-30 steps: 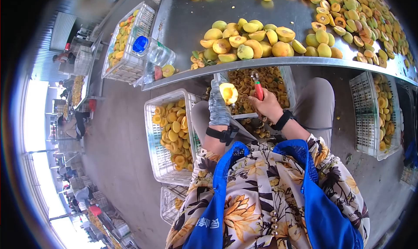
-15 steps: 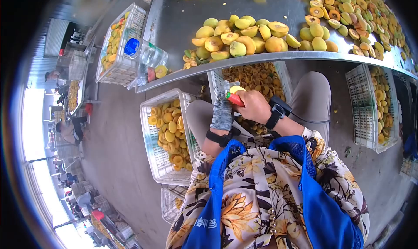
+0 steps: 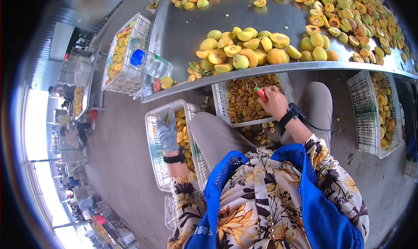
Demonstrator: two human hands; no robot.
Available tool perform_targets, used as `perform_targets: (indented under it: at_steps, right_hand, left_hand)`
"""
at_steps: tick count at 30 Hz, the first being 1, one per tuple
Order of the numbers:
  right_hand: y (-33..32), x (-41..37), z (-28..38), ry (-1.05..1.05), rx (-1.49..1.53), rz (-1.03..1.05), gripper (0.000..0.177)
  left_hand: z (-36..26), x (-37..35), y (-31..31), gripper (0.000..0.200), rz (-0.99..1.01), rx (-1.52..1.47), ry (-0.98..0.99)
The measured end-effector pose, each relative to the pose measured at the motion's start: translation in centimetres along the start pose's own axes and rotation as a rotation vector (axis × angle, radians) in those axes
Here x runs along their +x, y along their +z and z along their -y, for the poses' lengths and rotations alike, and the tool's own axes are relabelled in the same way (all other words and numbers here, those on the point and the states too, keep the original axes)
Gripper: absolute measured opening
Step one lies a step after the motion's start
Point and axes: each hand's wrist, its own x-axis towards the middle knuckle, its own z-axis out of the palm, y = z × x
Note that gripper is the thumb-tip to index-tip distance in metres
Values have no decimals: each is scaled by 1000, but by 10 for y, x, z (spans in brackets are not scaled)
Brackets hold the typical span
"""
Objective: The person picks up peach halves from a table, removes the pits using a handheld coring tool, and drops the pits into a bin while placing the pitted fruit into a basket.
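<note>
My left hand [image 3: 166,131], in a grey glove, is over the white crate [image 3: 150,149] of peach-like fruit halves [image 3: 183,133]. Its fingers look stretched out, somewhat blurred, and I see nothing held in them. My right hand [image 3: 275,102] is bare and closed around a small tool with a red handle [image 3: 261,94] and a green end; its working tip is too small to make out. This hand hovers above a second white crate [image 3: 221,101] between my knees, full of brownish-yellow fruit scraps [image 3: 244,96].
A metal table [image 3: 209,24] ahead carries a row of yellow fruit and halves [image 3: 241,53], with a large heap [image 3: 348,13] at right. A water bottle [image 3: 154,65] lies at its left corner. More fruit crates stand at left [image 3: 143,35] and right [image 3: 363,114].
My left hand has left my right hand and moved left over the crate of halves. My right hand has shifted right with the red-handled tool. The yellow piece between them is gone from view.
</note>
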Motion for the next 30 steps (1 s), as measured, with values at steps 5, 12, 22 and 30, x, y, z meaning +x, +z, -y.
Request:
perform_targets:
  at_steps: [5,12,22,30]
  right_hand:
    - [4,-14,27,120,178,172,25]
    - [-24,-23,19,219,336,102,20]
    - [-47,24,61,458,1150,289,48]
    - [-54,16,69,451,1530,422,38]
  left_hand:
    - [-94,61,131,47,334,730,148]
    - [-87,86,202,68,694,735,69]
    - [-101,-6,148,60,334,-419,245]
    - [-138,-33,123,74,661,-735,-376]
